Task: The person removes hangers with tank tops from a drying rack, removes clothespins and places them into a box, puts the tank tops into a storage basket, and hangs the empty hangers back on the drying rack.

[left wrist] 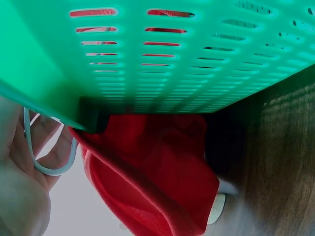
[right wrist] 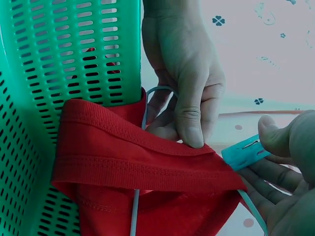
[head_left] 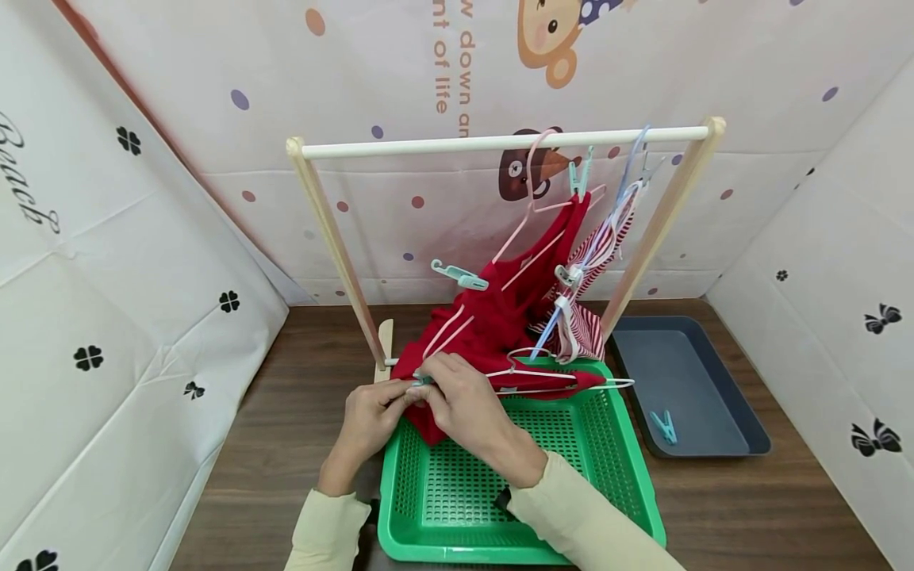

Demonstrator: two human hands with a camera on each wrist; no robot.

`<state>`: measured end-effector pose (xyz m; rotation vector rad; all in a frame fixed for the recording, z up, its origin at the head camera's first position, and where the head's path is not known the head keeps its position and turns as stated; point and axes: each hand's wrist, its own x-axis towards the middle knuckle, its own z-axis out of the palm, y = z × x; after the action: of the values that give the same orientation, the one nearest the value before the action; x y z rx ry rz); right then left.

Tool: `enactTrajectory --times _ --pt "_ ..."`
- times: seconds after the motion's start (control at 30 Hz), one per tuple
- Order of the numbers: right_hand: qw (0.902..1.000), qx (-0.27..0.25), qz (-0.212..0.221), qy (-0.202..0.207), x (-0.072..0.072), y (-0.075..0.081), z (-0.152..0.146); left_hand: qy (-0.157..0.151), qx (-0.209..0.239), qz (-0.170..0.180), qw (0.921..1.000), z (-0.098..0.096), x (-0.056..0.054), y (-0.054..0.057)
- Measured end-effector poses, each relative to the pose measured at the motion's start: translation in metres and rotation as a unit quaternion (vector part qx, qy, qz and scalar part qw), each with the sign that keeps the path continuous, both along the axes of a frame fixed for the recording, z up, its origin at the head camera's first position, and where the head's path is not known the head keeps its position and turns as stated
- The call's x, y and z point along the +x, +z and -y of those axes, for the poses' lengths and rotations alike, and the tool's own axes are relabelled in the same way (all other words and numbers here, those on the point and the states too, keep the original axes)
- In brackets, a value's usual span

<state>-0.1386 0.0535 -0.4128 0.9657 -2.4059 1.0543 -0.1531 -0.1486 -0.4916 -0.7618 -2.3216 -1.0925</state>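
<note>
Red, rib-edged, loosely draped garment (right wrist: 142,164)

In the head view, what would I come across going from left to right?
White sheet printed with black clovers, the person's bare left hand, their bare right hand, red-and-white striped cloth, light-blue plastic clothespin lying in the dark grey rectangular tray.
</note>
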Motion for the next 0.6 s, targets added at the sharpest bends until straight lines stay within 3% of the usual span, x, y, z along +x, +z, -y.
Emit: enactTrajectory --times 0.2,0.6 --pt "0.9994 -0.009 0.032 -0.009 0.0010 -0.0005 -0.0003 -0.003 -0.002 0.004 1.0000 0.0009 0.0009 0.0008" --pt "0.9996 -0.009 0.023 -0.015 0.0017 -0.0016 -0.0004 0.002 -0.003 -0.008 1.0000 -0.0003 -0.0002 -0.0002"
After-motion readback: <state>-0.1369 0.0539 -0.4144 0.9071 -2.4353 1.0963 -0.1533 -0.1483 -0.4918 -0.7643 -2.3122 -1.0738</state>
